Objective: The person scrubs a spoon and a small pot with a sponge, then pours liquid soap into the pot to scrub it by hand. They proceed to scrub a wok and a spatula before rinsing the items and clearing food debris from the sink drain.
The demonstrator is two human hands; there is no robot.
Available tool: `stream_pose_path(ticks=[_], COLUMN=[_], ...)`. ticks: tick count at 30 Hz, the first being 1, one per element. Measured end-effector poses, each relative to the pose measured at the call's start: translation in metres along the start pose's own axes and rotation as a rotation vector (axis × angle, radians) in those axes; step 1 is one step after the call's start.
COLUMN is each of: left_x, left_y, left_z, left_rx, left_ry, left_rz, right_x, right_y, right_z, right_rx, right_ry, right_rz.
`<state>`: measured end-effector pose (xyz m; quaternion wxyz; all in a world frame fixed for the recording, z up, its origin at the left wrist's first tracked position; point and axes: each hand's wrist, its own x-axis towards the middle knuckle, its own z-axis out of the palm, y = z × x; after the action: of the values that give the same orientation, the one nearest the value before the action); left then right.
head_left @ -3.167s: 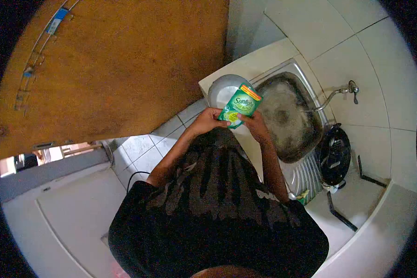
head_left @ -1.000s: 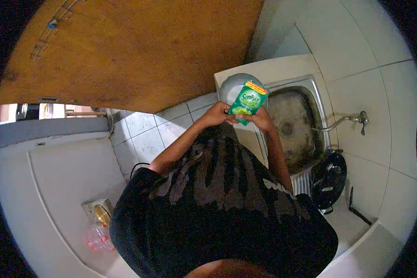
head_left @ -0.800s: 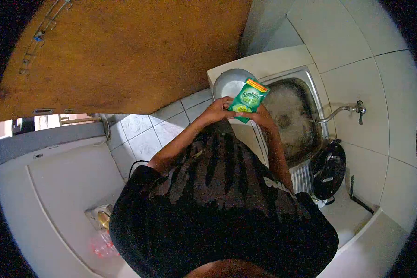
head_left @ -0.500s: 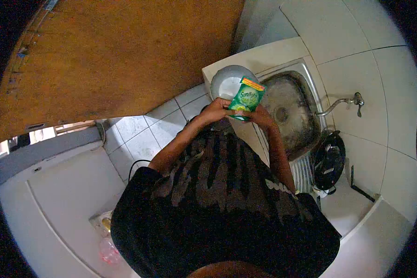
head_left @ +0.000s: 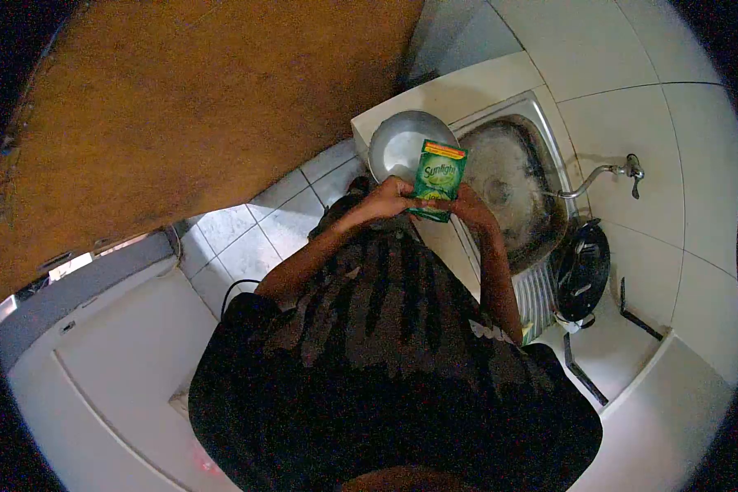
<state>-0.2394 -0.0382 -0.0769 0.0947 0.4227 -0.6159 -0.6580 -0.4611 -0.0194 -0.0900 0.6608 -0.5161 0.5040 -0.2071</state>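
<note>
Between my two hands is a green Sunlight dish soap pouch point(head_left: 440, 172) with a red and yellow strip along its top. My left hand point(head_left: 388, 199) grips its lower left side, the thumb across the front. On the lower right, my right hand point(head_left: 470, 208) is closed round the pouch as well; some of its fingers are hidden. Just beyond the pouch, a round metal basin point(head_left: 389, 141) rests on the counter beside the sink. The pouch covers part of the basin's right side.
A stained steel sink point(head_left: 508, 156) lies to the right, under a wall tap point(head_left: 599, 174). A ribbed drainboard point(head_left: 536, 299) and a black oval pan point(head_left: 584, 271) are nearer me. A brown wooden panel point(head_left: 205, 107) fills the upper left, above a tiled floor point(head_left: 250, 238).
The pouch has turned more upright and shifted slightly left and down, with both hands still on it. The whole view has tilted a little.
</note>
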Motion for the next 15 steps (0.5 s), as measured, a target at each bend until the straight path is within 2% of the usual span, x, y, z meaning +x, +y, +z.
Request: stream_pose_path(ticks=[1,3,6,9,11,12,15], left_x=[-0.001,-0.004,0.005,0.003,0.020,0.019,0.013], left_y=[0.006,0.017,0.009,0.023,-0.007,-0.003,0.010], left_z=[-0.002,0.000,0.003,0.000,0.010,0.009,0.003], left_rx=[0.001,-0.156,-0.148,-0.261,-0.296,-0.322,-0.249], left_ry=[-0.004,0.005,-0.017,-0.049,-0.051,-0.058,-0.051], left_rz=[0.005,-0.110,-0.054,-0.169,-0.112,-0.061,-0.107], right_x=[-0.002,-0.012,-0.011,-0.004,-0.002,-0.002,0.003], right_y=[-0.017,-0.047,-0.048,-0.023,-0.020,-0.017,0.004], right_z=[0.004,0.009,0.005,0.001,-0.001,-0.001,-0.011], right_rx=[-0.002,-0.184,-0.128,-0.021,-0.027,-0.022,-0.131], right_ry=[0.007,0.057,0.056,0.122,0.132,0.146,0.164], right_rz=[0.000,0.114,0.150,0.253,0.272,0.287,0.213])
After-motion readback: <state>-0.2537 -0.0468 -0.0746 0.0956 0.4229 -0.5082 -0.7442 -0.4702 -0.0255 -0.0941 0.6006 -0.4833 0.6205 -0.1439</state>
